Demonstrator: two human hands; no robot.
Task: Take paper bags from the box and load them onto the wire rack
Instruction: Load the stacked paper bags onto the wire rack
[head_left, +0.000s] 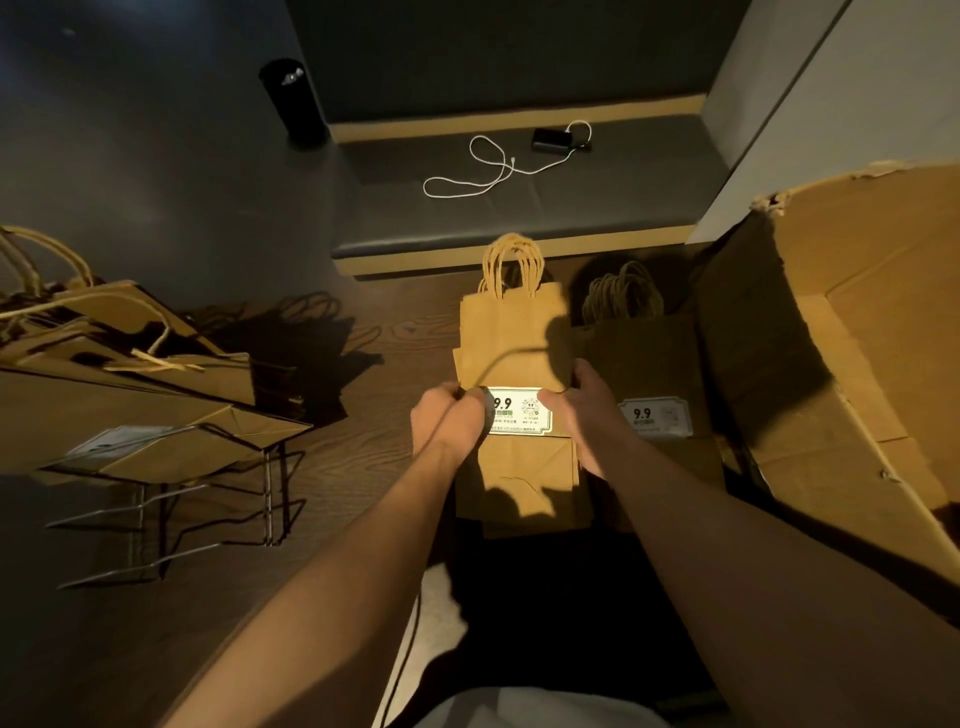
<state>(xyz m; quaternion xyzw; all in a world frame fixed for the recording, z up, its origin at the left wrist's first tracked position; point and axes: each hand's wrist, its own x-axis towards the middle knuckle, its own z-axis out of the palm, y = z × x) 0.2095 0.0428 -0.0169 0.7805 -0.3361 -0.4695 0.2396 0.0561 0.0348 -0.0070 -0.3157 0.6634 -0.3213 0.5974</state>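
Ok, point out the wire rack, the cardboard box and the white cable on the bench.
wire rack (270, 486): head view, on an upright metal leg.
cardboard box (810, 415): head view, on the open flap.
white cable (488, 156): head view, on a loop lying on the bench cushion.

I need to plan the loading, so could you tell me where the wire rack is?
The wire rack stands on the wooden floor at the left, already holding paper bags.
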